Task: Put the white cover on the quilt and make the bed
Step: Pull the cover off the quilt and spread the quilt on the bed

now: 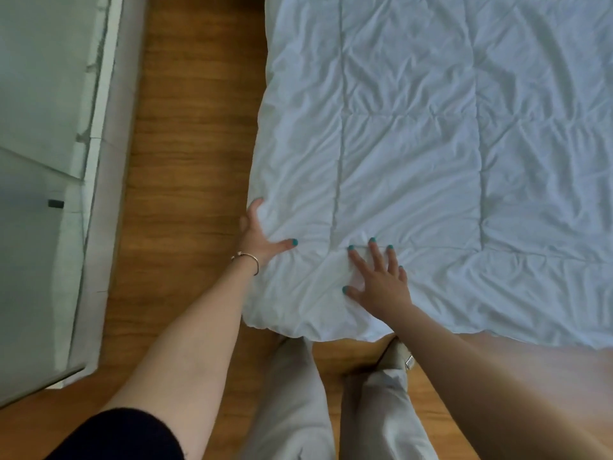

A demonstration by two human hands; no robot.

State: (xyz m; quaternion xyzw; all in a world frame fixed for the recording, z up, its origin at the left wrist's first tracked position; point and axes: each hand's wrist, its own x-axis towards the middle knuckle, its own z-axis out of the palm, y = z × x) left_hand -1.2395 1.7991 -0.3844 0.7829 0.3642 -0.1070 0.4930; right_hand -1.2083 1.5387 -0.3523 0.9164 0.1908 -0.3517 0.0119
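Note:
A white, wrinkled quilt (431, 144) with stitched squares lies spread over the bed, its near-left corner hanging just in front of me. My left hand (260, 232) holds the quilt's left edge near that corner. Its thumb lies on top and its fingers wrap the side of the fabric. My right hand (379, 277) presses flat on the quilt close to the near edge, fingers straight and spread. I cannot tell a separate white cover apart from the quilt.
Wooden floor (189, 144) runs along the bed's left side and under me. A white cabinet or door (49, 127) stands at the far left. My legs in beige trousers (298, 393) stand right at the bed's near edge.

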